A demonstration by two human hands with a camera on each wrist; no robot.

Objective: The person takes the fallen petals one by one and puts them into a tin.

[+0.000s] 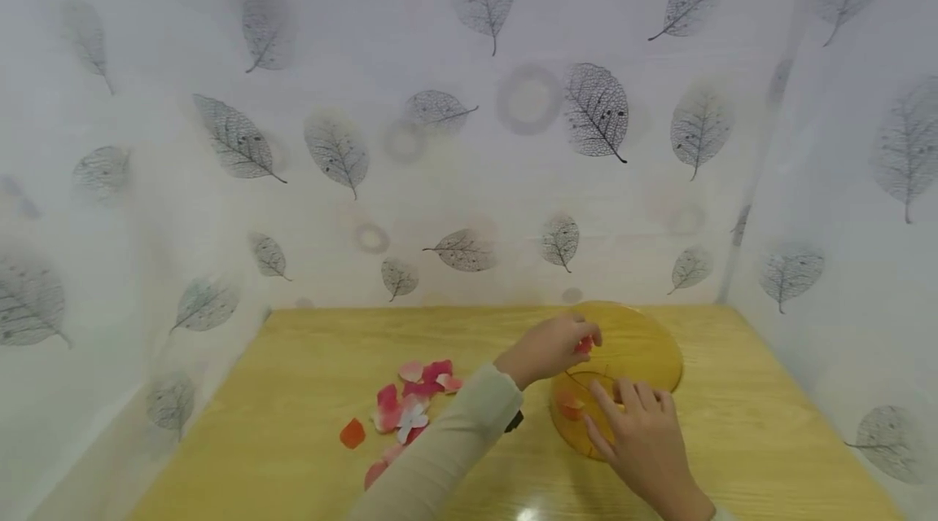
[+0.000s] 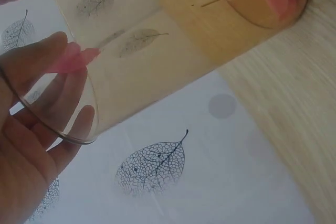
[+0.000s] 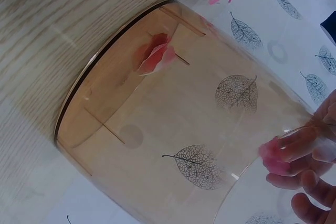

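Observation:
A see-through amber vase (image 1: 655, 354) stands on the table, its rounded mouth uppermost. My left hand (image 1: 550, 350) is at the mouth and pinches a pink petal (image 2: 73, 59) between thumb and fingers; the rim (image 2: 79, 141) crosses the fingers in the left wrist view. Low in the vase lies a pink and orange petal (image 3: 155, 56), with thin straight lines near the base around it. My right hand (image 1: 648, 440) is at the near right side of the vase, its fingers spread and overlapping the wall in the head view.
Left of the vase, pink petals (image 1: 388, 399), a white flower (image 1: 412, 419) and an orange petal (image 1: 352, 433) lie loose on the wooden table (image 1: 293, 391). A leaf-printed white sheet (image 1: 513, 179) stands behind and on both sides.

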